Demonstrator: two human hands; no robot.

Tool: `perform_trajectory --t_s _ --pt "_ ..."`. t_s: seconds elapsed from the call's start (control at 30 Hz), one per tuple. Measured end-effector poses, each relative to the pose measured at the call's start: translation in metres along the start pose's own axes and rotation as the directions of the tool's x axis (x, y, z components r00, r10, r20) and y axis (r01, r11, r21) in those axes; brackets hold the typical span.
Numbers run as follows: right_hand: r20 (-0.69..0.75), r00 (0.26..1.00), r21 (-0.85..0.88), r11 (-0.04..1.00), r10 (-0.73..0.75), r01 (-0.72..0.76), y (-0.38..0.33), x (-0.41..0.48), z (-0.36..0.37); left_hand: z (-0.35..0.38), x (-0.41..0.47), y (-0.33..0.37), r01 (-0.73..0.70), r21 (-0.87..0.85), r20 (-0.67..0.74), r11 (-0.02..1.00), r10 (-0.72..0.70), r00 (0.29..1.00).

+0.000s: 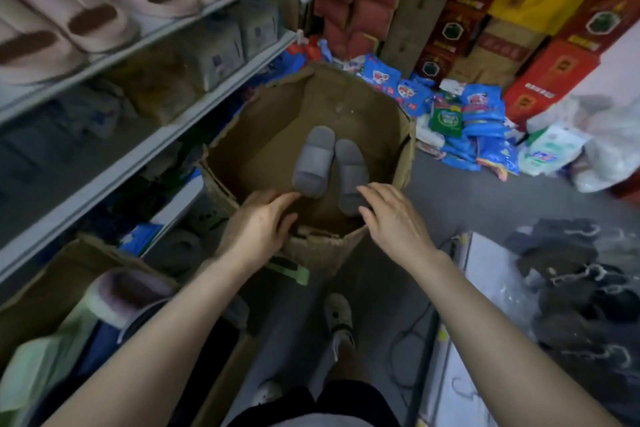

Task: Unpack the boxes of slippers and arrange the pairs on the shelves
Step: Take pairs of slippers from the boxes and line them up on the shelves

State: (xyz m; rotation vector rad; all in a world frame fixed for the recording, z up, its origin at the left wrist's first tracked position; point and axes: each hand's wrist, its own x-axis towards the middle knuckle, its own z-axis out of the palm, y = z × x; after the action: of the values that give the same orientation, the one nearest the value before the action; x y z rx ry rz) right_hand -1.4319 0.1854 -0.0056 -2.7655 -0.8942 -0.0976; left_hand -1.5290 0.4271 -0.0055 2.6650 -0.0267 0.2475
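Logged open cardboard box (263, 128) on floor (467, 194), just beside shelves (138, 38). Counted one pair of grey slippers (313, 163) inside, side by side on box bottom, toward near wall, tops up. Rest of box bottom bare cardboard. Noted left hand (263, 222) and right hand (391, 218) over near rim, both released, fingers loosely extended, grasping nothing. Placed left fingertips just beside end of one slipper, right fingertips and thumb at end of the other; couldn't tell contact. Marked second cardboard box (45, 274) near shelves' foot, nearer the person, holding a fluffy pale slipper (128, 291) with dark lining on top of green-wrapped packets (41, 367). Saw pink fuzzy slippers (69, 10) with brown insoles lined along top shelf. Saw bagged goods on shelf below, too blurred to identify.
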Motion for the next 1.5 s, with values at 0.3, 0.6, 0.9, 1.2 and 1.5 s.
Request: perform_trajectory --t_s 0.3,0.6,0.9,1.2,1.5 --pt "0.540 0.817 -0.127 0.980 0.199 -0.155 0.104 0.200 0.073 0.079 0.156 -0.046 0.239 0.011 0.158 0.971 -0.238 0.958" --pt "0.824 0.566 -0.096 0.988 0.010 0.123 0.143 0.262 0.148 0.183 0.285 -0.087 0.189 0.136 0.232 0.973 -0.216 0.948" --pt "0.654 0.719 0.081 0.967 -0.235 0.243 0.137 0.292 0.162 0.188 0.240 -0.114 0.528 0.101 0.326 0.843 -0.529 0.783" --pt "0.567 0.815 0.286 0.956 -0.116 -0.063 0.124 0.314 0.185 0.195 0.205 -0.105 0.871 -0.198 0.229 0.450 -0.843 0.487" --pt "0.743 0.669 0.515 0.646 -0.009 -0.563 0.140 0.301 0.202 0.201 0.204 -0.113 0.893 -0.427 0.409 0.139 -0.852 0.328"
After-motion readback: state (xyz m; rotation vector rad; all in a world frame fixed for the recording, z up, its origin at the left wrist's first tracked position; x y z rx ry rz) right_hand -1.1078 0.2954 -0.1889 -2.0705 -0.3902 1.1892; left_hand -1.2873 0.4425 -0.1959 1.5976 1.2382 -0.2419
